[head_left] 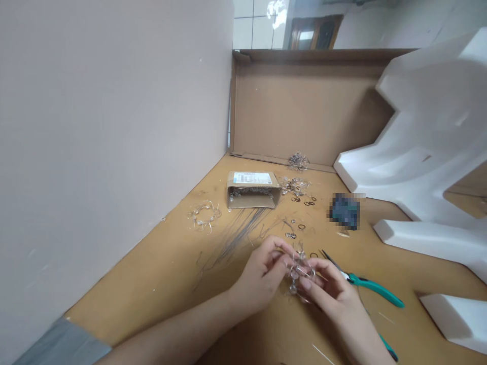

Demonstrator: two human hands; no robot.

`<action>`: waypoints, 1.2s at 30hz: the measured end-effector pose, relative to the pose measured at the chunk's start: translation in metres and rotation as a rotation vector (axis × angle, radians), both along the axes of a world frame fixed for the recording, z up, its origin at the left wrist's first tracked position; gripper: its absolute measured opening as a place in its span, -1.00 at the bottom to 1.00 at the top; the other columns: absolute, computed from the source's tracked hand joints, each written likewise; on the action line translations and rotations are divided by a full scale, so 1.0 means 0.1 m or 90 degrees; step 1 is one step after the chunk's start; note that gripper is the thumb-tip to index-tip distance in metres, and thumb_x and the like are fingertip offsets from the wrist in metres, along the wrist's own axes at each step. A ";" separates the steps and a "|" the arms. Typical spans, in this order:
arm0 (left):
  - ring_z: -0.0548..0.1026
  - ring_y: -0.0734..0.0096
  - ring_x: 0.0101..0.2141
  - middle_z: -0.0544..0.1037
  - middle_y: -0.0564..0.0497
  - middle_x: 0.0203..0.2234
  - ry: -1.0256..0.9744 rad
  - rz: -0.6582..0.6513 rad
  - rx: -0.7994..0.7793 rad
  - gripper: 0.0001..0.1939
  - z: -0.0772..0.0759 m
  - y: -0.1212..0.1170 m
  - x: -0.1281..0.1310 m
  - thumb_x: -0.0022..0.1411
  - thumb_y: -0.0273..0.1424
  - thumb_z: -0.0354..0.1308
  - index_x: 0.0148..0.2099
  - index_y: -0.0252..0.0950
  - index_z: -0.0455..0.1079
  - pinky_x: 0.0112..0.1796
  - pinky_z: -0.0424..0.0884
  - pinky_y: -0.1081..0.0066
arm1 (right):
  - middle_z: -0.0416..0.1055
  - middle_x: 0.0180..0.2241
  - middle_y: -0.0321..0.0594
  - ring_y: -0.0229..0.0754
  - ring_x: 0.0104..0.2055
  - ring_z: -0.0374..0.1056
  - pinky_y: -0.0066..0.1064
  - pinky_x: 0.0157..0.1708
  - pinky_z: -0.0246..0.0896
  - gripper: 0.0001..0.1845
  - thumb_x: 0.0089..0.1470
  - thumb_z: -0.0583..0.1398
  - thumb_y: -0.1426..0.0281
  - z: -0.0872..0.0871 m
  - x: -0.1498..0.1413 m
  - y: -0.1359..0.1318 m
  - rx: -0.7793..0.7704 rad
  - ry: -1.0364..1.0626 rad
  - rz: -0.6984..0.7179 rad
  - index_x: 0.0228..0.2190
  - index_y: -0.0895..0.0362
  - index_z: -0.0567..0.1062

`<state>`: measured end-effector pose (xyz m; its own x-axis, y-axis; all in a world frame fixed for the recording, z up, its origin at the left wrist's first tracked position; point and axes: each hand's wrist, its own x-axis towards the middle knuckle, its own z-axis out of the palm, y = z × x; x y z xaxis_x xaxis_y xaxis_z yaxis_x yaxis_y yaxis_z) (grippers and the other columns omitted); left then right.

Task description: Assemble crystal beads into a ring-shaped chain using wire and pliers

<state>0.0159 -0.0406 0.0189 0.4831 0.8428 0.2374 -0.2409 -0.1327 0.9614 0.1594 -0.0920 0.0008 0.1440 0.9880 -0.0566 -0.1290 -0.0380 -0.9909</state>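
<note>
Between both hands is a beaded wire ring with clear round beads and loose wire ends. My left hand pinches its left side with thumb and fingers. From the right, my right hand grips the other side, thumb in front. Pliers with teal handles lie just beyond my right hand, partly hidden by it. A similar beaded ring lies on the table to the left. Small dark rings and a few clear beads are scattered beyond the hands.
A small cardboard box holds clear beads, its open side facing me. Thin wires lie fanned in front of it. Beaded pieces are heaped at its right. White foam blocks stand at right, a cardboard panel behind, a pale wall at left.
</note>
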 end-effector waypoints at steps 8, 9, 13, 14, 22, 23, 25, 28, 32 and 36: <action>-0.12 0.03 0.23 -0.05 -0.17 0.25 0.382 0.017 0.488 -0.09 0.07 0.00 -0.08 -0.01 -0.24 0.20 0.29 -0.28 -0.20 0.18 -0.13 0.01 | 0.38 -0.40 -0.25 -0.20 -0.45 0.30 -0.32 -0.38 0.25 -0.72 -0.08 0.20 0.23 0.04 0.21 -0.01 0.081 -0.471 -0.072 -0.28 0.06 0.41; -0.15 0.03 0.24 -0.08 -0.18 0.26 0.417 0.005 0.509 -0.01 0.05 0.00 -0.07 -0.03 -0.17 0.21 0.30 -0.30 -0.27 0.19 -0.16 0.02 | 0.37 -0.42 -0.26 -0.21 -0.47 0.28 -0.33 -0.39 0.24 -0.74 -0.06 0.19 0.24 0.07 0.20 -0.04 0.090 -0.487 -0.071 -0.28 0.05 0.40; -0.11 0.07 0.23 -0.04 -0.20 0.25 0.475 0.035 0.507 0.04 -0.04 0.01 -0.03 -0.03 -0.02 0.17 0.31 -0.36 -0.28 0.18 -0.12 0.09 | 0.28 -0.52 -0.35 -0.26 -0.53 0.22 -0.43 -0.51 0.19 -0.77 -0.12 0.22 0.23 0.15 0.09 -0.11 0.089 -0.381 -0.087 -0.37 0.03 0.39; -0.09 0.07 0.23 -0.01 -0.20 0.24 0.476 0.038 0.508 0.03 -0.06 0.02 -0.02 -0.04 -0.01 0.17 0.30 -0.36 -0.24 0.18 -0.11 0.09 | 0.26 -0.55 -0.37 -0.27 -0.54 0.20 -0.44 -0.52 0.17 -0.77 -0.15 0.24 0.23 0.15 0.07 -0.12 0.079 -0.337 -0.089 -0.39 0.03 0.39; 0.28 -0.03 0.03 0.29 -0.25 0.07 0.496 -0.031 0.424 -0.01 -0.05 0.03 -0.05 -0.17 -0.05 0.26 0.23 -0.34 -0.02 0.03 0.14 0.03 | 0.18 -0.63 -0.41 -0.29 -0.58 0.13 -0.45 -0.56 0.13 -0.76 -0.22 0.27 0.21 0.20 0.07 -0.13 0.046 -0.240 -0.068 -0.46 0.04 0.41; 0.22 -0.04 0.07 0.23 -0.25 0.12 0.488 -0.032 0.423 0.00 -0.04 0.02 -0.05 -0.17 -0.07 0.26 0.24 -0.33 -0.05 0.05 0.11 0.03 | 0.19 -0.63 -0.40 -0.28 -0.58 0.14 -0.44 -0.57 0.13 -0.76 -0.22 0.27 0.20 0.22 0.07 -0.14 0.044 -0.247 -0.067 -0.46 0.04 0.41; 0.15 -0.02 0.12 0.14 -0.22 0.17 0.468 -0.045 0.417 -0.01 -0.02 0.02 -0.04 -0.15 -0.12 0.27 0.26 -0.28 -0.09 0.07 0.07 0.04 | 0.19 -0.63 -0.40 -0.29 -0.58 0.14 -0.45 -0.58 0.13 -0.76 -0.22 0.27 0.20 0.24 0.06 -0.17 0.041 -0.255 -0.064 -0.47 0.04 0.41; 0.29 0.06 0.02 0.30 -0.14 0.06 0.445 -0.075 0.357 -0.17 -0.01 0.01 -0.03 -0.14 -0.23 0.28 0.18 -0.22 0.06 0.00 0.19 0.13 | 0.21 -0.60 -0.40 -0.31 -0.57 0.14 -0.48 -0.57 0.15 -0.75 -0.21 0.28 0.22 0.25 0.07 -0.19 0.050 -0.239 -0.061 -0.43 0.03 0.43; 0.41 0.18 -0.17 0.44 -0.05 -0.15 0.407 -0.074 0.177 -0.31 -0.01 0.00 0.00 -0.18 -0.28 0.32 0.04 -0.22 0.20 -0.18 0.32 0.26 | 0.33 -0.48 -0.32 -0.26 -0.48 0.26 -0.45 -0.49 0.24 -0.67 -0.14 0.27 0.20 0.25 0.12 -0.20 0.067 -0.169 -0.027 -0.28 0.02 0.42; 0.42 0.28 -0.19 0.43 -0.05 -0.17 0.250 -0.110 -0.058 -0.33 -0.04 0.00 0.03 -0.20 -0.39 0.36 -0.01 -0.27 0.17 -0.22 0.33 0.34 | 0.39 -0.35 -0.23 -0.21 -0.38 0.34 -0.45 -0.41 0.32 -0.72 -0.04 0.22 0.24 0.31 0.21 -0.21 0.136 -0.259 -0.053 -0.23 0.00 0.43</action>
